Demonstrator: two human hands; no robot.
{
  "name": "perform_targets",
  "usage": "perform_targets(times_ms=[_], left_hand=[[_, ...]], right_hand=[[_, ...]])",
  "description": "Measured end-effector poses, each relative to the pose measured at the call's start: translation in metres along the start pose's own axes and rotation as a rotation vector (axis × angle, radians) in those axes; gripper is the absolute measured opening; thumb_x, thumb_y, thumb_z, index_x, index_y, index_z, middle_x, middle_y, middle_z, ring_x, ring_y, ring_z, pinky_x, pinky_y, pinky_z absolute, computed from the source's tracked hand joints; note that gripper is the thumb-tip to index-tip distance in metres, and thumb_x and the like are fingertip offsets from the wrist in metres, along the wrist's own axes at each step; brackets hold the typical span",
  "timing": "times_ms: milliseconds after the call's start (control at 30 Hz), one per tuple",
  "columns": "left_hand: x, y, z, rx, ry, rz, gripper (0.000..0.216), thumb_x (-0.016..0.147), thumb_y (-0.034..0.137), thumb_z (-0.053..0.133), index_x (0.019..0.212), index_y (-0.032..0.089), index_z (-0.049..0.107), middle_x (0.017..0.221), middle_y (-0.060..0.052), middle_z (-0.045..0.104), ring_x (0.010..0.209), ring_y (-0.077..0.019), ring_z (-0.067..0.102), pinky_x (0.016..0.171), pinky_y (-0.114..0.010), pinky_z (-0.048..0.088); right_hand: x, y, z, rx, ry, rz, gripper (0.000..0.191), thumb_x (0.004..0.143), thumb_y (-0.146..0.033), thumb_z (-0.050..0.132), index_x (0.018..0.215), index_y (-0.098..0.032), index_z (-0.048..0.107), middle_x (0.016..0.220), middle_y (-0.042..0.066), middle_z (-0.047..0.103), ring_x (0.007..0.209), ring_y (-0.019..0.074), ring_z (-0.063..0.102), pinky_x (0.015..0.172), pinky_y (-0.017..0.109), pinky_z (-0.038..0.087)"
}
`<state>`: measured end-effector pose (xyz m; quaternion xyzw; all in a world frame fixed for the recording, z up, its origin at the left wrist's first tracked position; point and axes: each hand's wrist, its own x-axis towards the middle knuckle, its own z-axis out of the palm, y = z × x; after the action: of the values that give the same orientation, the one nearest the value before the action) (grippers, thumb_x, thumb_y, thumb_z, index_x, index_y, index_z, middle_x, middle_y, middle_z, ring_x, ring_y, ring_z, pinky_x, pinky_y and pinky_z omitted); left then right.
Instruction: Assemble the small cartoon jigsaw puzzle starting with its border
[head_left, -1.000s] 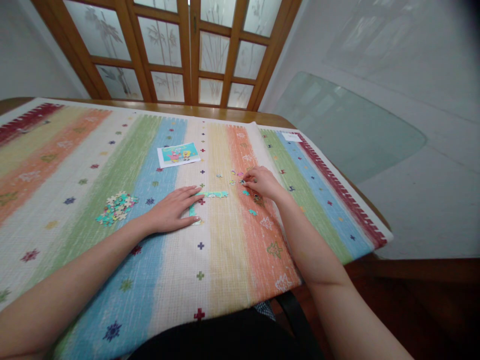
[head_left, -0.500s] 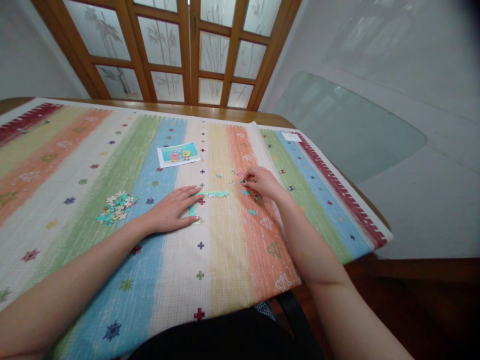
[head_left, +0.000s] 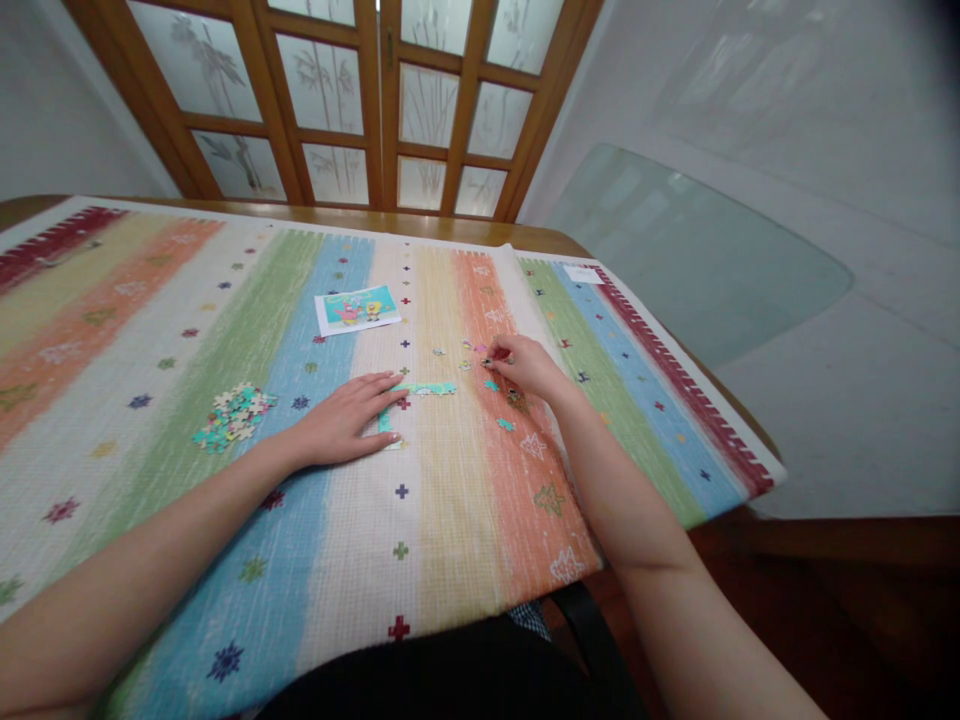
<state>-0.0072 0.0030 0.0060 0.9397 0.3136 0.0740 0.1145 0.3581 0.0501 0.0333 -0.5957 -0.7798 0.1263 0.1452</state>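
Note:
My left hand (head_left: 352, 418) lies flat with fingers stretched out over the corner of a joined strip of teal jigsaw pieces (head_left: 435, 389). The strip runs rightward from under the fingertips and also down between the thumb and index finger. On the orange stripe, my right hand (head_left: 521, 363) pinches a small dark jigsaw piece (head_left: 487, 363) between thumb and fingertips, close to the cloth. Around it lie several loose pieces, among them a teal piece (head_left: 506, 425), another teal piece (head_left: 491, 385) and a pale piece (head_left: 439, 351).
A heap of jigsaw pieces (head_left: 234, 415) sits left of my left forearm. Beyond my hands lies a cartoon picture card (head_left: 360, 310). The striped tablecloth (head_left: 450, 520) covers the table, and a white paper (head_left: 583, 274) rests at the far right. Wooden glazed doors (head_left: 379, 110) stand behind.
My right fingers have shifted very slightly around the small piece. My left hand, the strip and the loose pieces stay where they were.

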Motion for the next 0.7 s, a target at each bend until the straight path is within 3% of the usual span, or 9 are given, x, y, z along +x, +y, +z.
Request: perform_targets(times_ms=[133,467,700], left_hand=[[0.0001,-0.0007,0.0008,-0.012,0.01,0.001,0.069,0.101,0.065,0.046,0.155,0.022,0.042,0.167,-0.011,0.034,0.154,-0.0297,0.031,0.127,-0.048,0.025],[-0.0004,-0.0014,0.0011,-0.014,0.02,0.007,0.069,0.101,0.065,0.046,0.155,0.022,0.041,0.166,-0.012,0.035,0.154,-0.0296,0.031,0.127,-0.049,0.026],[-0.0004,-0.0012,0.001,-0.006,0.018,0.002,0.069,0.101,0.064,0.046,0.155,0.021,0.042,0.166,-0.012,0.035,0.154,-0.0291,0.031,0.127,-0.048,0.026]], right_hand=[[0.0002,0.0001,0.0003,0.02,-0.008,-0.036,0.02,0.088,-0.015,0.069,0.105,-0.021,0.077,0.101,0.006,0.079,0.09,0.0204,0.069,0.081,0.032,0.048],[0.0018,0.0011,0.0013,-0.021,0.024,-0.02,0.023,0.094,-0.018,0.064,0.106,-0.024,0.082,0.107,0.006,0.08,0.099,0.024,0.071,0.085,0.034,0.049],[0.0027,0.0007,0.0058,0.06,0.037,0.01,0.026,0.096,-0.023,0.059,0.109,-0.021,0.082,0.104,0.008,0.081,0.092,0.023,0.072,0.082,0.032,0.049]])
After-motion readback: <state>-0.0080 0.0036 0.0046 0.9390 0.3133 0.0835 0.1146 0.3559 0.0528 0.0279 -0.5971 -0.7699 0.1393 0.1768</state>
